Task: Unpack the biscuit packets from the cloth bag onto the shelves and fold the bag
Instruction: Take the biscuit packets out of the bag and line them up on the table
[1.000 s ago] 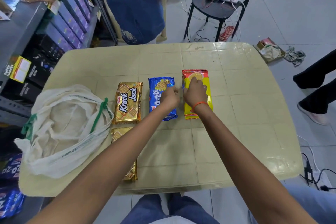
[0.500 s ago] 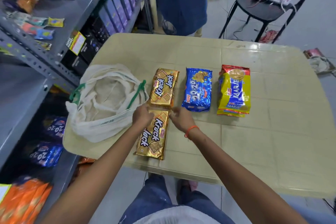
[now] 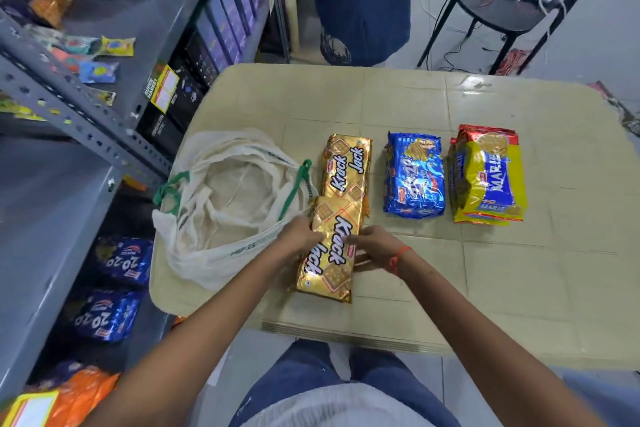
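— Head view, item one? Near gold Krack Jack packet (image 3: 329,250), front of beige table (image 3: 519,288), overlapping the far Krack Jack packet (image 3: 348,166); left hand (image 3: 298,239) and right hand (image 3: 375,248) clasp its long sides.
— Beyond?
— Cloth bag (image 3: 225,204) left, open; blue 20-20 packet (image 3: 414,173), Marie packet (image 3: 488,177) right. Grey shelves (image 3: 69,107) left; black chair (image 3: 502,7) on grey floor.
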Demonstrator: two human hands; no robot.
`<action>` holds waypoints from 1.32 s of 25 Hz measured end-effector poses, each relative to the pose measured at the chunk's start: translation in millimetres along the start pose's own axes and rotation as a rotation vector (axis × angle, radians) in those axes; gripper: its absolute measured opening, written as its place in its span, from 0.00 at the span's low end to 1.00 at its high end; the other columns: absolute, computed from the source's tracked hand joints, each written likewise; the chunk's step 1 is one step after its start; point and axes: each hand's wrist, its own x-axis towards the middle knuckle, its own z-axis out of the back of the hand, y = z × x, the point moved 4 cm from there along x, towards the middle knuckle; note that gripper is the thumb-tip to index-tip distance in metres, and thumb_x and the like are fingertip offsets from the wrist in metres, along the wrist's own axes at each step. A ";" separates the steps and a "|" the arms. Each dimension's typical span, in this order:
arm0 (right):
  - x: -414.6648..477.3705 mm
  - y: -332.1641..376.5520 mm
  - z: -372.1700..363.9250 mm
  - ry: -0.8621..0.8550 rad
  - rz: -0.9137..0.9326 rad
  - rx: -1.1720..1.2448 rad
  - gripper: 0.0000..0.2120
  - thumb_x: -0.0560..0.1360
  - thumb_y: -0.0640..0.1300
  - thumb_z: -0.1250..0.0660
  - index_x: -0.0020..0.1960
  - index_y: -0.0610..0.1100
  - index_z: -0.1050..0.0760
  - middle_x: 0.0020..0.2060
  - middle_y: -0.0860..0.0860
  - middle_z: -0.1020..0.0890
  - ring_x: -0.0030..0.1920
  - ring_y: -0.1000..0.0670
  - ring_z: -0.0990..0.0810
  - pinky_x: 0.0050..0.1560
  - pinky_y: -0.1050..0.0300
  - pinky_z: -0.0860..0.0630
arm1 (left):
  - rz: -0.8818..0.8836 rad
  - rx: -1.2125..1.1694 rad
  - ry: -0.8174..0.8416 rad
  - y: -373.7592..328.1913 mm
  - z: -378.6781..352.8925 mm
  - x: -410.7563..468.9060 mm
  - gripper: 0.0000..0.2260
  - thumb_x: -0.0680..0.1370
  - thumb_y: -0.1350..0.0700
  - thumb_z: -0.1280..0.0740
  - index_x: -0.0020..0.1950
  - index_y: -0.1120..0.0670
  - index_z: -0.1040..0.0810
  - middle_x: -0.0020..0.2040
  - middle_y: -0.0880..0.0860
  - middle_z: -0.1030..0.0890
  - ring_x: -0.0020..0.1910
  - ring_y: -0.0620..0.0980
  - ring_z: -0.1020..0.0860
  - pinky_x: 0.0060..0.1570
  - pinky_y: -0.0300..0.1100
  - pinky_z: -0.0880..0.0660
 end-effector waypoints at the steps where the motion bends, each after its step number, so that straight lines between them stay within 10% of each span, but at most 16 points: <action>1: -2.0 12.7 4.1 -0.009 0.032 -0.014 0.19 0.78 0.40 0.36 0.65 0.33 0.32 0.58 0.35 0.21 0.43 0.41 0.20 0.48 0.45 0.20 | -0.007 -0.002 -0.006 -8.5 9.7 3.0 0.15 0.78 0.55 0.35 0.62 0.60 0.26 0.55 0.60 0.19 0.53 0.58 0.20 0.51 0.49 0.22; 10: 37.1 121.0 46.0 -0.428 0.306 -0.359 0.06 0.76 0.39 0.38 0.50 0.37 0.26 0.44 0.40 0.25 0.45 0.46 0.25 0.43 0.52 0.24 | -0.121 -0.167 -0.131 -102.2 54.1 63.8 0.15 0.77 0.55 0.34 0.59 0.63 0.25 0.58 0.62 0.20 0.57 0.60 0.20 0.54 0.46 0.23; 20: 59.6 113.3 39.3 -0.617 0.224 -0.495 0.22 0.77 0.42 0.38 0.68 0.35 0.34 0.66 0.37 0.28 0.66 0.36 0.28 0.66 0.45 0.30 | -0.079 -0.155 -0.062 -96.8 51.8 101.6 0.17 0.75 0.50 0.31 0.59 0.57 0.26 0.59 0.59 0.22 0.52 0.55 0.23 0.51 0.48 0.25; 26: 28.8 35.6 -4.5 -0.699 0.245 0.377 0.27 0.74 0.46 0.31 0.69 0.36 0.34 0.67 0.39 0.30 0.69 0.41 0.32 0.70 0.50 0.36 | -0.344 0.227 -0.193 -140.1 74.3 127.4 0.49 0.67 0.39 0.27 0.77 0.58 0.47 0.77 0.58 0.41 0.76 0.58 0.41 0.73 0.53 0.38; 29: 36.1 17.5 -19.7 -0.462 0.068 0.899 0.10 0.73 0.49 0.30 0.47 0.42 0.24 0.32 0.49 0.27 0.28 0.53 0.28 0.31 0.62 0.30 | -0.262 0.333 -0.012 -148.6 72.7 148.6 0.43 0.65 0.33 0.29 0.71 0.59 0.32 0.71 0.60 0.29 0.67 0.58 0.27 0.64 0.49 0.29; 33: 52.3 28.5 -16.4 -0.300 0.081 1.021 0.08 0.77 0.50 0.35 0.48 0.45 0.26 0.38 0.51 0.23 0.27 0.58 0.32 0.25 0.66 0.32 | -0.201 0.200 0.065 -140.6 73.1 162.4 0.31 0.64 0.32 0.29 0.50 0.59 0.21 0.55 0.57 0.18 0.49 0.53 0.21 0.48 0.44 0.27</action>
